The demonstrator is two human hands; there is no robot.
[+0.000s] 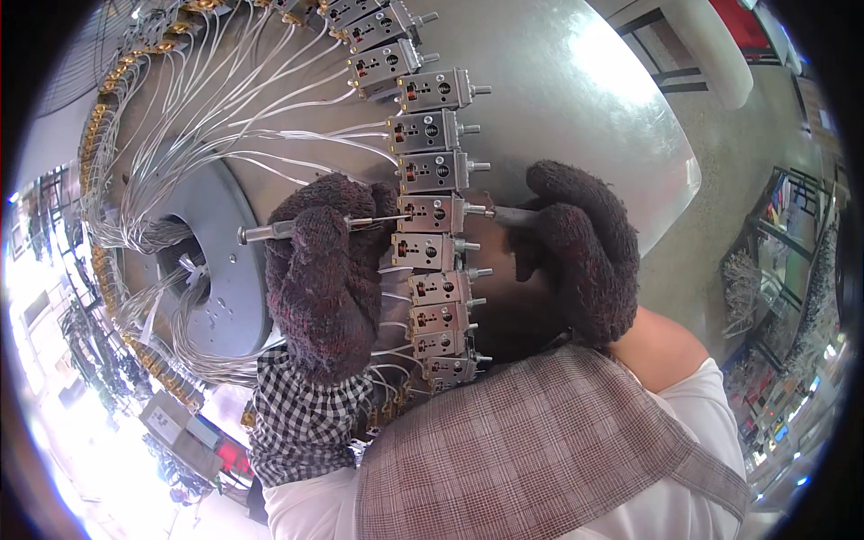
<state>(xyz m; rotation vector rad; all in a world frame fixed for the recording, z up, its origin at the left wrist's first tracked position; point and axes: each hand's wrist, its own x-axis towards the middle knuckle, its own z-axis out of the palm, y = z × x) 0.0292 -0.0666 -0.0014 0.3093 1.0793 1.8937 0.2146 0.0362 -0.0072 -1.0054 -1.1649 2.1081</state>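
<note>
A worker in dark knitted gloves bent over a large round metal disc [576, 117], its rim lined with a curving row of small grey metal switch units [432, 214], each carrying a short shaft on its right side and pale wires [225, 135] fanning away to the left toward a grey hub [225, 270].

The left hand [319, 279], its wrist in a black-and-white checked sleeve cover [301, 423], had its fingers [328, 247] wrapped tightly round a slim metal screwdriver [297, 229], whose shank ran rightward to meet the face of the unit in the middle of the row. The right hand [576, 252], fingers closed, gripped a second metal tool [513, 216] (its working end hidden behind the unit's shaft, so its kind could not be made out), pressed against the same unit from the opposite side. A plaid apron [540, 450] filled the foreground.

Judging by the two tools converging on one unit, the step in hand appeared to be adjusting or fastening that single switch, one tool turning while the other steadied. The units lower down the row, nearer the worker's body, looked alike and gave no sign of whether they had been dealt with. The next move would probably call for holding both tools square to the unit, then lifting them clear without snagging the wires close beside the left glove.
</note>
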